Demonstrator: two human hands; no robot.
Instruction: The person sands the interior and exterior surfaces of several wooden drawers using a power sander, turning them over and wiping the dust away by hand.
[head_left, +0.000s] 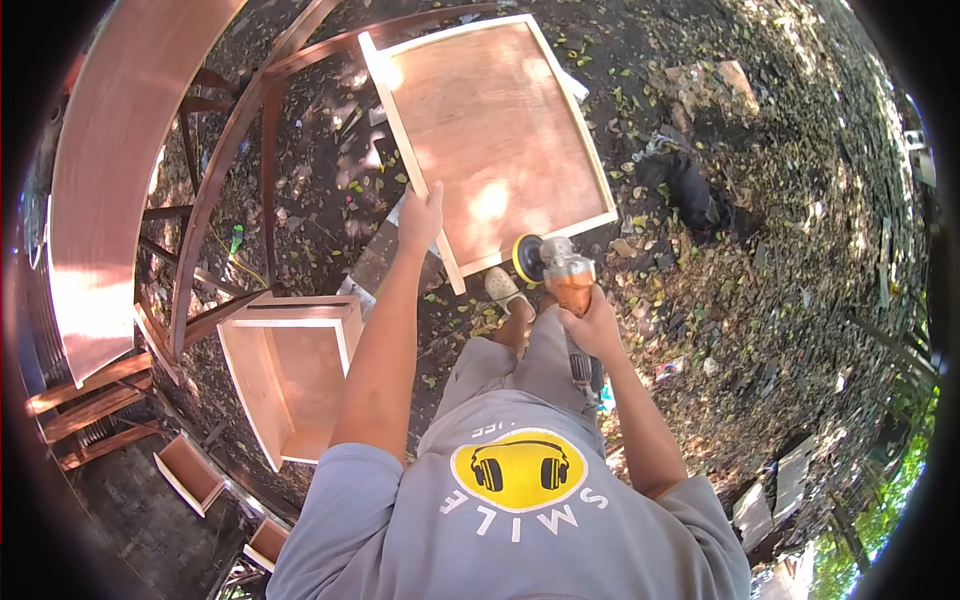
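Observation:
My left hand [422, 215] is closed around the long edge strip of a wooden drawer [490, 120], whose broad flat panel faces up at me. The strip sticks out past the panel at both ends. In my right hand [592, 325] is an orange angle grinder [571, 287], gripped by its body with the cord end toward my lap. Its yellow-rimmed sanding disc [527, 259] stands on edge close to the drawer's near rim.
Another drawer [290, 375] sits at my left, beside dark wooden frame pieces [225, 170] and a long curved board [115, 180]. Smaller drawers [190, 473] lie lower left. Dark cloth [685, 190] lies on leaf-covered ground at right. My foot in a pale clog [503, 289] is below the drawer.

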